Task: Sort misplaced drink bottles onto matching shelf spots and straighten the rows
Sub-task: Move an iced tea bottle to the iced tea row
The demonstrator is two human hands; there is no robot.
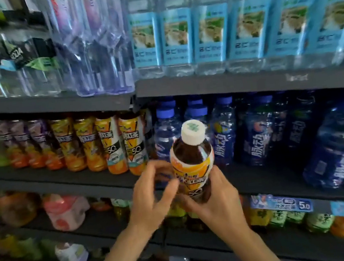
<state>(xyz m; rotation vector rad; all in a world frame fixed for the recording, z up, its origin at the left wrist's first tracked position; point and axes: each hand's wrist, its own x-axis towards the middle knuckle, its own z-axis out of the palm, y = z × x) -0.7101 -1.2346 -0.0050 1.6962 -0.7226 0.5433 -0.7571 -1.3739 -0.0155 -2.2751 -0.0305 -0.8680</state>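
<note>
A dark tea bottle [193, 160] with a white cap and an orange and white label stands upright in front of the middle shelf [99, 178]. My right hand [216, 198] grips its lower body. Just left of the bottle, my left hand [153, 197] has its fingers spread, and its fingertips touch or nearly touch the label. A row of matching orange tea bottles [112, 144] stands on the middle shelf to the left. Blue sports drink bottles [256, 133] fill the same shelf directly behind the held bottle and to the right.
Clear water bottles with light blue labels [211, 32] line the top shelf. Soda water bottles [19, 62] stand at the top left. Purple-labelled bottles [21, 142] sit at the left of the middle shelf. Lower shelves hold pink, green and orange drinks [66, 210] and a price tag [282, 203].
</note>
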